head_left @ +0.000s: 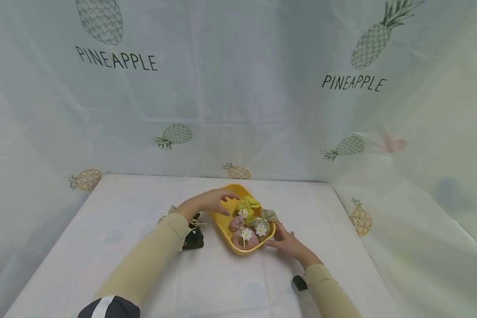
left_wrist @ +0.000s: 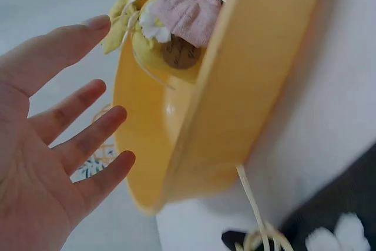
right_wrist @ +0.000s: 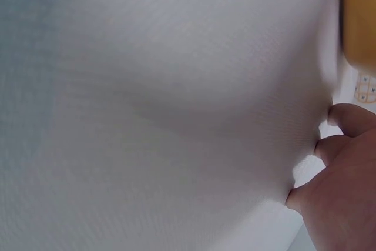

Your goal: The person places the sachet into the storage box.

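A yellow tray (head_left: 222, 223) on the table holds three small tied cloth sachets: a yellow sachet (head_left: 248, 205), a pink sachet (head_left: 246, 238) and a grey-green sachet (head_left: 268, 216). White flowers decorate them. My left hand (head_left: 216, 201) hovers over the tray's left side, its fingers spread and nothing in them. The left wrist view shows that palm (left_wrist: 35, 174) beside the tray wall, apart from the sachets. At the tray's near right corner lies my right hand (head_left: 288, 243), thumb by the rim. Some of its fingertips (right_wrist: 346, 119) rest on the tablecloth in the right wrist view.
Below my left forearm lies a black cloth sachet (head_left: 194, 238) with pale cord, partly hidden by the sleeve. A white cloth covers the table (head_left: 222, 287). Behind it hangs a pineapple-print curtain (head_left: 238, 88). A dark wrist device (head_left: 300, 283) sits at the right cuff.
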{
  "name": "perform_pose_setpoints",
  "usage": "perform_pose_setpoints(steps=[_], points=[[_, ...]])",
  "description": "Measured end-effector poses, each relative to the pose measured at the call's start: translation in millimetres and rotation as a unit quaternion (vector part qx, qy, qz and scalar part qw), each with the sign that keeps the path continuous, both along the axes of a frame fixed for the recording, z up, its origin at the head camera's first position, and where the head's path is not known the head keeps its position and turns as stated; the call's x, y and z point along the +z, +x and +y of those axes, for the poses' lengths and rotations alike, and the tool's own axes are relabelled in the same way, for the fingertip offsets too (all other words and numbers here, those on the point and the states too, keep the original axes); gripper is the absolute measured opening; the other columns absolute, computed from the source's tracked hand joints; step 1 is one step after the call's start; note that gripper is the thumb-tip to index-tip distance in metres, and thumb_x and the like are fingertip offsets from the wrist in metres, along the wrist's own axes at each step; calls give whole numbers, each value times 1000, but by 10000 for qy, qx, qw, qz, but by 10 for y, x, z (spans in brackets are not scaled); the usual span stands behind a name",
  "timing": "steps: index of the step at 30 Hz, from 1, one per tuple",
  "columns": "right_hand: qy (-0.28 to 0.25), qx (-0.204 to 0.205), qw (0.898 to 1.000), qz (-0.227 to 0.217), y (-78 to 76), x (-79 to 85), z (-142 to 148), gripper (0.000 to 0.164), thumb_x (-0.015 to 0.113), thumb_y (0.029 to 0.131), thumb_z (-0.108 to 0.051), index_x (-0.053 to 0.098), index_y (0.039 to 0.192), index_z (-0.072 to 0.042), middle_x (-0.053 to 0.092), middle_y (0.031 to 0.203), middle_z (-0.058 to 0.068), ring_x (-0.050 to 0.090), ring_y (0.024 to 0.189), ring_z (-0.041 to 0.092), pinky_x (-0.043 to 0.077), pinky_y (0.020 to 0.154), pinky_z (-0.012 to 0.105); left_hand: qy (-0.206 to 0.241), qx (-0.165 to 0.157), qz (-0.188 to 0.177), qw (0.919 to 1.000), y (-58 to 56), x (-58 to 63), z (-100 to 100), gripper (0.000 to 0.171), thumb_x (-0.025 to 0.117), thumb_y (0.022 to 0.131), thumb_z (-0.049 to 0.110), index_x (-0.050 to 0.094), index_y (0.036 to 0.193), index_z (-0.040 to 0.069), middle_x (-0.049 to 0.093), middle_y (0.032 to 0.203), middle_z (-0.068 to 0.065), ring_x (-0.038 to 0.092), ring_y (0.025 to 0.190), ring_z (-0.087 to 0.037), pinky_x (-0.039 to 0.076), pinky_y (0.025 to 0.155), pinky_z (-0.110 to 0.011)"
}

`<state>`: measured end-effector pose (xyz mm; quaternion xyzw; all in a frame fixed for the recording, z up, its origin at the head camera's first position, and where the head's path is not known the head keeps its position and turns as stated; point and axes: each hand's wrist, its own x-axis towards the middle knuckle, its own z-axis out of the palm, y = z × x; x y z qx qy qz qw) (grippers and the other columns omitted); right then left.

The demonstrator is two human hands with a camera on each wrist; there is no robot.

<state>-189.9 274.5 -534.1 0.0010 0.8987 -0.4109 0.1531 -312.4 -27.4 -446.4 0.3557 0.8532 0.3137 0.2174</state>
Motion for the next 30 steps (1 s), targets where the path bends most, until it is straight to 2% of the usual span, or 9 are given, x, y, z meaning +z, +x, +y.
perform_pose_setpoints(steps=[5,12,16,21,26,30], points=[[-58,33,10000,55,-1,-23,13,101,72,84,-49,11,158,-17,19,158,17,10,144,42,-13,107,64,-4,-11,150,9999,104,5,-175,59,76,84,12,54,139,18,52,140,-8,48,126,-33,41,102,-48],[-18,10,10000,32,12,-34,8,102,72,83,-51,11,158,-17,18,158,17,6,143,46,-11,107,66,71,232,46,9997,316,84,-395,61,78,81,10,56,137,17,52,139,-6,49,124,-32,45,98,-48],[7,0,10000,56,7,-41,9,102,72,83,-52,11,158,-18,18,158,17,6,143,46,-12,107,66,20,333,77,9994,392,55,-531,61,79,81,12,56,137,20,52,138,-5,49,123,-30,45,97,-48],[-67,32,10000,47,-7,-38,-2,103,72,83,-52,9,158,-19,17,158,18,6,143,45,-14,106,65,-258,497,111,9984,475,17,-710,62,80,81,17,55,138,23,53,137,-3,51,121,-25,43,99,-48],[-3,-11,10000,25,-5,-44,-6,104,71,83,-53,9,158,-18,18,158,19,4,142,48,-13,106,66,-193,525,18,9984,534,-54,-861,63,81,80,15,55,137,16,53,137,-5,51,123,-31,44,99,-47],[-9,-26,10000,-5,-2,-38,-17,104,71,83,-53,9,158,-18,18,158,19,1,142,49,-13,106,66,-304,539,51,9981,568,-106,-971,65,83,78,15,55,137,15,54,135,-9,51,122,-29,40,102,-49]])
